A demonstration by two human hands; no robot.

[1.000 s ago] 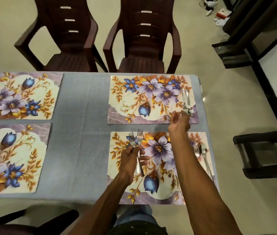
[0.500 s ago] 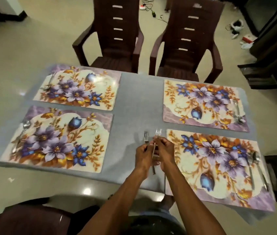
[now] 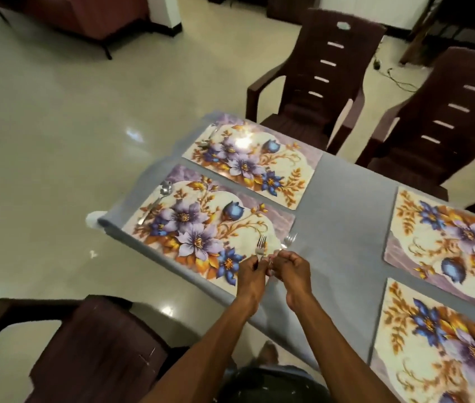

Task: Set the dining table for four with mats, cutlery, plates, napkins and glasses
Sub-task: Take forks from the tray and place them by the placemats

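Note:
Four floral mats lie on the grey table (image 3: 344,228). My left hand (image 3: 252,271) grips a steel fork (image 3: 260,245) over the right end of the near left mat (image 3: 201,225), tines pointing away from me. My right hand (image 3: 291,267) pinches a second fork (image 3: 288,241), blurred, just right of the first, at the mat's edge. A spoon (image 3: 165,189) and other cutlery lie at that mat's far left end. The far left mat (image 3: 251,164) also has cutlery at its left end. Two more mats (image 3: 448,242) (image 3: 439,344) lie on the right.
Two dark brown plastic chairs (image 3: 323,82) (image 3: 445,123) stand at the table's far side. Another brown chair (image 3: 94,350) stands near me at lower left. Shiny tiled floor lies to the left, and a cable lies on the floor beyond the chairs.
My view and both hands have shifted left, from the right mats to the near left mat. The forks held together are now split, one in each hand.

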